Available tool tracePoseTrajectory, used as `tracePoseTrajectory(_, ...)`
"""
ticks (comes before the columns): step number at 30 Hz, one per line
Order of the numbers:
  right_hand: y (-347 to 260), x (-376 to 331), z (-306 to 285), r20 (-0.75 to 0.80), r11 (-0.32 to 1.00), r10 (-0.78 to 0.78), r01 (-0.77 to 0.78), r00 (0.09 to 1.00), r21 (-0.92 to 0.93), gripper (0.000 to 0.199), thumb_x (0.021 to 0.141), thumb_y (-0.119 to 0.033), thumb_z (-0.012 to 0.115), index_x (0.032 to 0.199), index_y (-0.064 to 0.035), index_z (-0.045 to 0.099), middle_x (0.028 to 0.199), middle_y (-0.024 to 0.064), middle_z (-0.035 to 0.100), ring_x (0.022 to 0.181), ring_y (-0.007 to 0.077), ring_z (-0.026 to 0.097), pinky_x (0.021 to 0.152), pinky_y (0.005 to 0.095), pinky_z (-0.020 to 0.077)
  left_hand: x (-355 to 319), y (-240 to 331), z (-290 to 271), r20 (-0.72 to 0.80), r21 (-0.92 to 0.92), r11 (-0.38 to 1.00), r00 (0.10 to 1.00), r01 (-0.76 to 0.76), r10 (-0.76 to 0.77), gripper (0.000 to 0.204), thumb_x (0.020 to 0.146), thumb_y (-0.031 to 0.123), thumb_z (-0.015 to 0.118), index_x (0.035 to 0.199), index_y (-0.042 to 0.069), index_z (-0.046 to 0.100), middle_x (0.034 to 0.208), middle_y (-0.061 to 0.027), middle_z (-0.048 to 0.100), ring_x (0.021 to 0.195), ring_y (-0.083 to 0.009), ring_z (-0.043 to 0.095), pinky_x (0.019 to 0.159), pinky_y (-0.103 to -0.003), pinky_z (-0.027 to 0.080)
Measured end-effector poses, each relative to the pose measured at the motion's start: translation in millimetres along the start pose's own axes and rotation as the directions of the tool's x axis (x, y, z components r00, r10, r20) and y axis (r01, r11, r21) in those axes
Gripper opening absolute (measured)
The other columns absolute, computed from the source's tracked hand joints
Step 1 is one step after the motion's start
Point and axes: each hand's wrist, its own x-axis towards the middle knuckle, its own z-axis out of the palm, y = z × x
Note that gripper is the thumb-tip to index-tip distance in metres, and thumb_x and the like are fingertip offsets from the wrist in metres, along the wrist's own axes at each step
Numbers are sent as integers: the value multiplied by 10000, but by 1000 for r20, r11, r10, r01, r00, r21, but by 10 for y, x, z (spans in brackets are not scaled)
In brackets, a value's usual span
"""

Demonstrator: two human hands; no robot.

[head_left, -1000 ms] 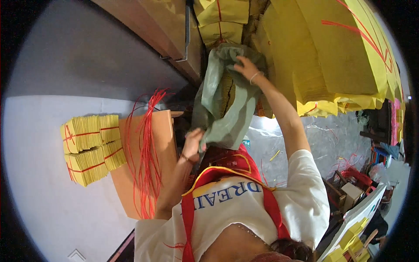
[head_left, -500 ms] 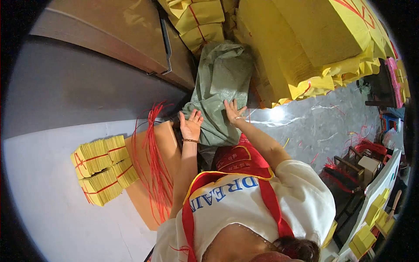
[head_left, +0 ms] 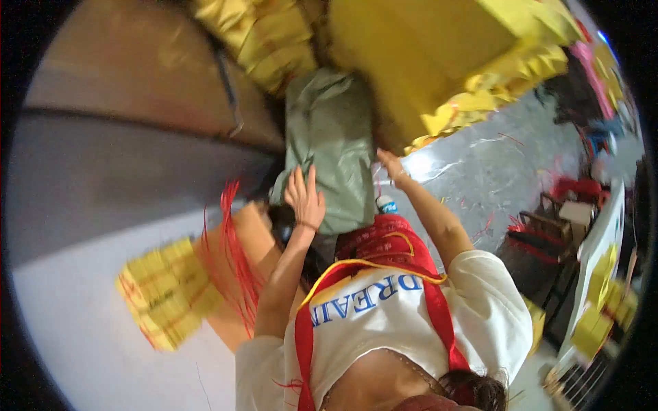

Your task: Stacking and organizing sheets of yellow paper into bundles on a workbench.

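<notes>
A dull green woven-plastic sack [head_left: 332,137] lies in front of me, its surface wrinkled but mostly flat. My left hand [head_left: 306,201] rests on the near left part of the sack, palm down with the fingers stretched out. Just off the sack's right edge is my right hand [head_left: 391,167]; its fingers reach toward that edge and look apart, and nothing shows in them. Whether they touch the sack I cannot tell.
Red plastic strips [head_left: 236,253] hang over brown cardboard [head_left: 221,312] at the left, beside yellow paper bundles [head_left: 168,291]. Tall yellow stacks [head_left: 404,68] stand beyond the sack. A white-capped bottle [head_left: 386,203] is near my apron. Dark wooden stools [head_left: 548,236] stand right.
My left hand has turned from palm up to palm down on the sack. My right hand has moved off the sack to its right side. The sack lies flatter, and the view has shifted.
</notes>
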Motion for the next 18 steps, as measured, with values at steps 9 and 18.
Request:
tracePoseTrajectory(9,1641,-2007,-854,-333,908,296,-371,895,-192,525,829,-481,522,1183,-100,588,1196,147,585,1125,295,536,966,368,403,729,-240,485,758,128,978,652,-166,12,480,787,294,566,1259,215,526,1390,-151,383,1300,-373,297,1035,-568,203)
tracePoseTrajectory(18,2595,-2906,-1821,-360,807,577,-580,733,112,542,801,-431,574,1201,-66,575,1157,146,609,1061,268,569,911,365,442,580,1353,516,307,19,963,918,-269,250,491,756,180,644,1230,126,528,1321,-162,424,1273,-355,315,996,-535,254)
